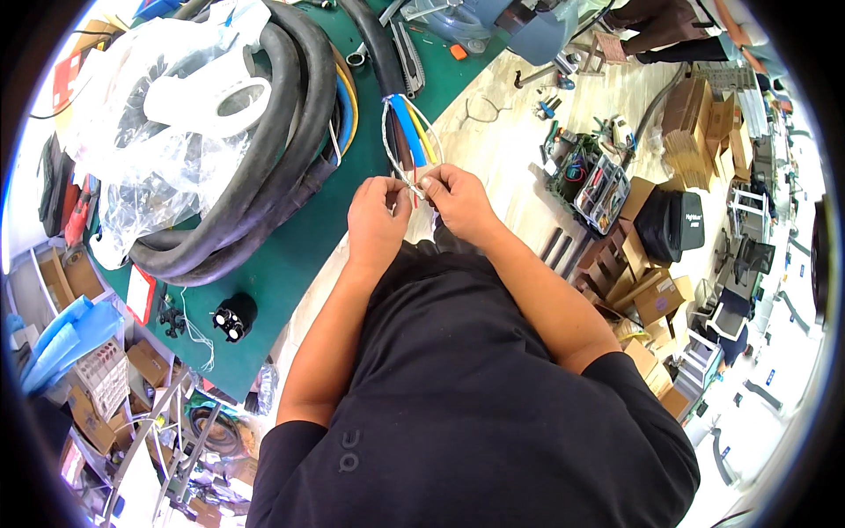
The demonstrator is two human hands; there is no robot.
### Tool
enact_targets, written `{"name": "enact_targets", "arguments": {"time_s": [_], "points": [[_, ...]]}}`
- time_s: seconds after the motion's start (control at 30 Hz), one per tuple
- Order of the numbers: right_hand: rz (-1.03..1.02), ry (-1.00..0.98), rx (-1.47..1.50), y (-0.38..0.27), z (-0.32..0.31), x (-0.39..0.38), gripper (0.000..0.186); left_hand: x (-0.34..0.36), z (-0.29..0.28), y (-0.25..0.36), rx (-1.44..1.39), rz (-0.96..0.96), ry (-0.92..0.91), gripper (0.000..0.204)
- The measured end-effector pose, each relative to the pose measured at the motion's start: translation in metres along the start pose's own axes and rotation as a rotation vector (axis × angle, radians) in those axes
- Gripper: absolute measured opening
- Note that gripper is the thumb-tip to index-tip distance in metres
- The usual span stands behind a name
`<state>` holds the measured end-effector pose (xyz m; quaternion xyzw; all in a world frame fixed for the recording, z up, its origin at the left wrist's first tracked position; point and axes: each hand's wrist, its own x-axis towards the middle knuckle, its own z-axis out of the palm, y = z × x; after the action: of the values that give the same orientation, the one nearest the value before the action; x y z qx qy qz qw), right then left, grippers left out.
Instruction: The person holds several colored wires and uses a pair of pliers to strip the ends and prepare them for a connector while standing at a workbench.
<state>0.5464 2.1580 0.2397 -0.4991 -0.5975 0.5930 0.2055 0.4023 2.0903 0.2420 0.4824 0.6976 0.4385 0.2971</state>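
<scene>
A thick black cable reaches past the table edge, its sheath stripped at the end. From it come a blue core, a yellow core, a dark core and thin white wires. My left hand and my right hand meet just below these cores. Thumb and finger of each hand are pinched on the thin wires, where a short red wire also shows. Fingers partly hide the exact point of grip.
A heavy black cable coil with clear plastic and a white roll lies on the green table. A utility knife lies beside the stripped cable. Open tool cases and cardboard boxes stand on the floor to the right.
</scene>
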Motion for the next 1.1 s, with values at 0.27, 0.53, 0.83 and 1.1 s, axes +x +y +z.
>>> {"name": "enact_targets", "arguments": {"time_s": [0.27,0.53,0.83,1.1], "points": [[0.003,-0.122,0.045,-0.009,-0.008,-0.003,0.017,-0.001,-0.005,0.006,-0.118,-0.097,-0.022,0.011],[-0.013,0.077,-0.27,-0.027,-0.006,-0.014,0.025,-0.001,-0.002,0.005,-0.121,-0.145,-0.026,0.011],[-0.013,0.043,-0.298,-0.024,-0.002,-0.017,0.027,0.001,0.006,0.003,-0.025,0.065,-0.004,0.01],[0.045,-0.024,-0.253,-0.032,-0.006,-0.015,0.026,0.017,0.005,0.006,0.139,0.137,0.084,0.009]]}}
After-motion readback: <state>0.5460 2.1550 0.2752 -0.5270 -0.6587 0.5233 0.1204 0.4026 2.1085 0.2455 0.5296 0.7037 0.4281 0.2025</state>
